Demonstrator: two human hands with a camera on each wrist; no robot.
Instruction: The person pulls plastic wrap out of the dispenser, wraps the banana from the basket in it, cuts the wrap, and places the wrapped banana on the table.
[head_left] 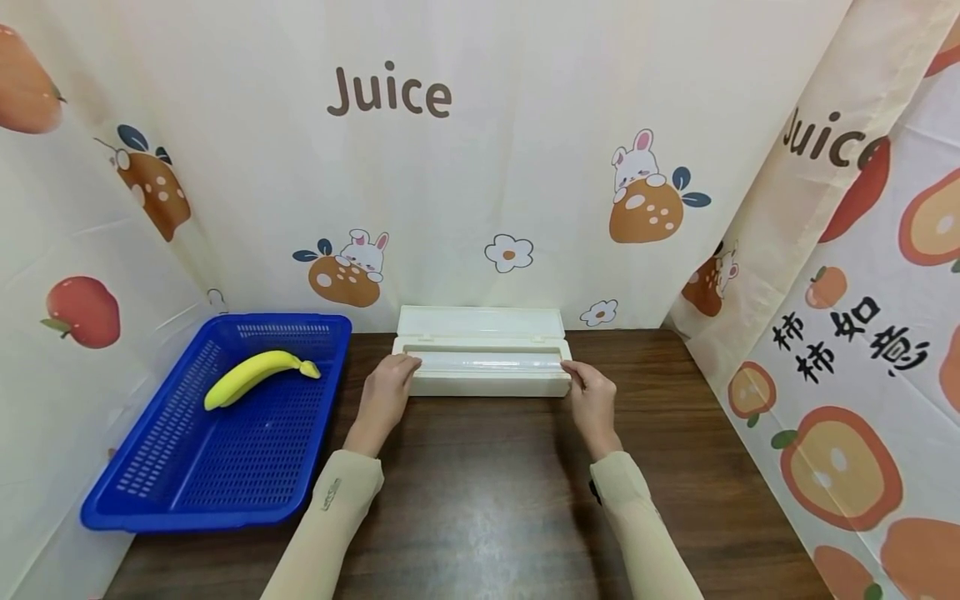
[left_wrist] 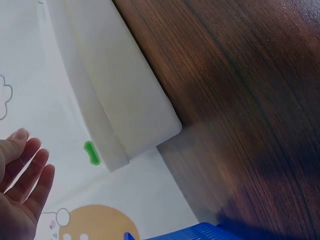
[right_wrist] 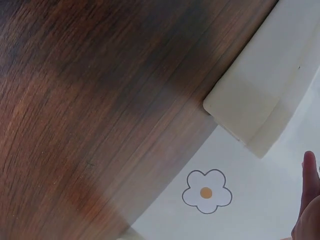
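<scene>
A long white cling film box (head_left: pixel 491 385) stands at the back of the table with its lid (head_left: pixel 480 321) raised against the wall cloth. Across its opening lies clear cling film (head_left: pixel 487 361). At the film's left end, my left hand (head_left: pixel 386 387) pinches with thumb and forefinger. In the left wrist view, that hand (left_wrist: pixel 22 185) is beyond the box, its other fingers loosely bent, near a small green piece (left_wrist: pixel 92 153). My right hand (head_left: pixel 592 400) pinches at the film's right end. Only part of a finger (right_wrist: pixel 309 175) shows in the right wrist view.
On the left, a blue plastic basket (head_left: pixel 330 417) holds a yellow banana (head_left: pixel 258 375). Printed cloth (head_left: pixel 480 183) walls in the dark wooden table (head_left: pixel 480 500) at the back and both sides.
</scene>
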